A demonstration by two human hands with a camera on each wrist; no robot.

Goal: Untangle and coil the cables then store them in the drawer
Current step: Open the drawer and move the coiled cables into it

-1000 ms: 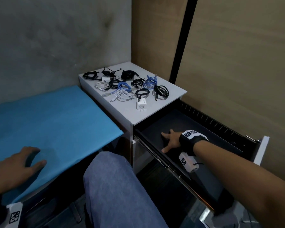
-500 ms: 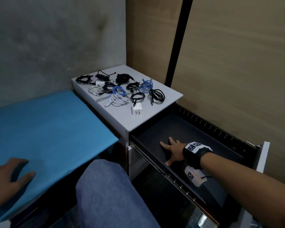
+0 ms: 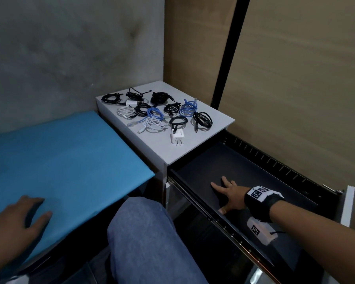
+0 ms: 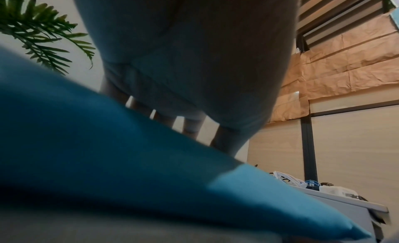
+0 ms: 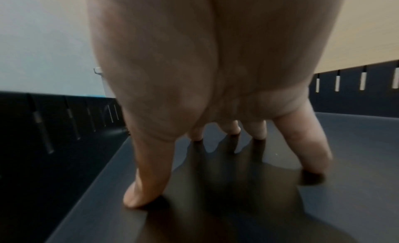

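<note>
Several coiled cables (image 3: 158,111), black, blue and white, lie on top of the white cabinet (image 3: 193,148), with a white charger plug (image 3: 177,137) nearest the front. The black drawer (image 3: 252,167) is pulled out to the right and holds no cables. My right hand (image 3: 226,194) lies flat with spread fingers (image 5: 149,181) on the drawer floor (image 5: 237,204), holding nothing. Pressed palm-down on the blue surface (image 3: 59,171) at lower left, my left hand (image 3: 16,220) is empty too; the left wrist view shows the left hand (image 4: 190,75) and the cables (image 4: 302,183) far off.
A grey wall stands behind the blue surface and wood panels with a black strip (image 3: 228,68) behind the cabinet. My knee in blue jeans (image 3: 148,238) sits between the surface and the drawer. The drawer's white front (image 3: 347,203) juts out at right. A green plant (image 4: 38,31) shows at upper left.
My right hand has slid back along the drawer floor toward the drawer's front. The left hand stays flat on the blue surface. The head view has shifted slightly.
</note>
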